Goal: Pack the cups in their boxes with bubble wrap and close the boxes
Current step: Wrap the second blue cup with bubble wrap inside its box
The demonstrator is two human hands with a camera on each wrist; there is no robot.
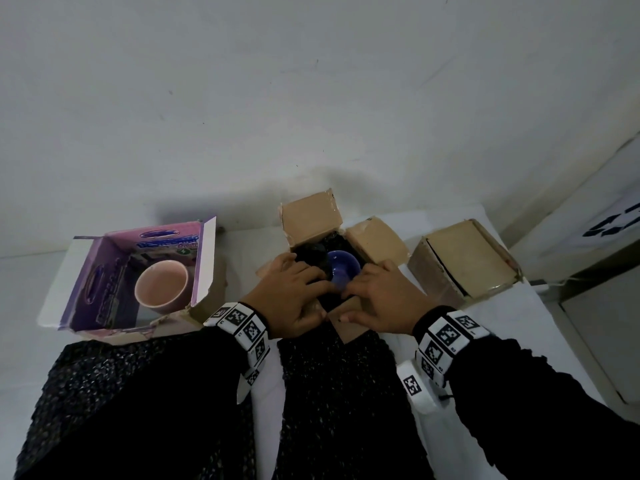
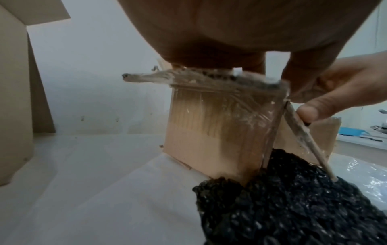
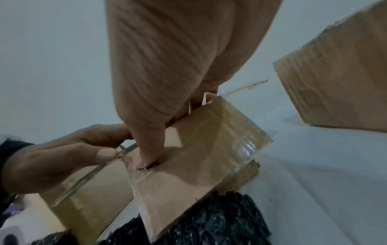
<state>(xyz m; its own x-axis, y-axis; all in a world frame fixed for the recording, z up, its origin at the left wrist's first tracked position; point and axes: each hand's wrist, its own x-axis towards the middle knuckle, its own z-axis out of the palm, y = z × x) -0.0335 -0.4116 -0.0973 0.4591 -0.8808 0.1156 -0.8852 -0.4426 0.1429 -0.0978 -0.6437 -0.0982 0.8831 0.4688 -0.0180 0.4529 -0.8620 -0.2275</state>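
Only the head view, at its lower centre, shows the blue cup [image 1: 344,268] inside the open brown box [image 1: 313,216], bedded in black bubble wrap [image 1: 341,375]; lower left, a pink cup [image 1: 161,285] sits in a purple box [image 1: 86,282]. The left hand [image 1: 294,296] and right hand [image 1: 384,299] curl over the box's near rim, the right thumb pressing its front flap [image 3: 188,165] in the right wrist view.

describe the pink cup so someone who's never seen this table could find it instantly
On the white table three boxes stand in a row along the wall. The pink cup sits upright in the leftmost one, the open purple printed box. The other cup is blue, in the middle brown box under both hands.
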